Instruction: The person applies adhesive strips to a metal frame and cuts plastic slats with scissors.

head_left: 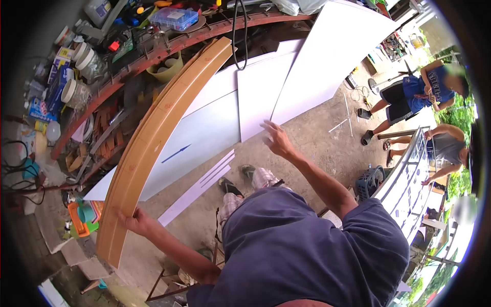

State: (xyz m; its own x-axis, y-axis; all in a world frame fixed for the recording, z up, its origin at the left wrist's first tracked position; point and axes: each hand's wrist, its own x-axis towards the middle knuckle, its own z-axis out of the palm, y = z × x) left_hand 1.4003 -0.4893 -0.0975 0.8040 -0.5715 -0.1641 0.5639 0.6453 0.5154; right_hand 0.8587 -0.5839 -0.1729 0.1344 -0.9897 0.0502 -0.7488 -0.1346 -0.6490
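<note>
My left hand [135, 222] grips the near edge of a long brown panel [153, 125], which looks like one of several stacked together. The stack stands tilted and curves across the left of the head view. My right hand [277, 139] is raised with its fingers apart, fingertips right at the lower corner of a large white sheet [327, 56]. More white sheets [263, 92] lean behind it. A blue arrow-shaped mark [176, 153] shows on a pale sheet [199, 135] beside the brown panels. Narrow white strips [197, 187] lie on the floor by my feet.
A red-edged workbench [138, 64] holds tools, tubs and a blue organizer box [174, 18]. A black cable [235, 36] hangs from above. At right stand a person in blue [440, 84] and a person in grey at a metal frame [409, 184], near a blue basket [369, 183].
</note>
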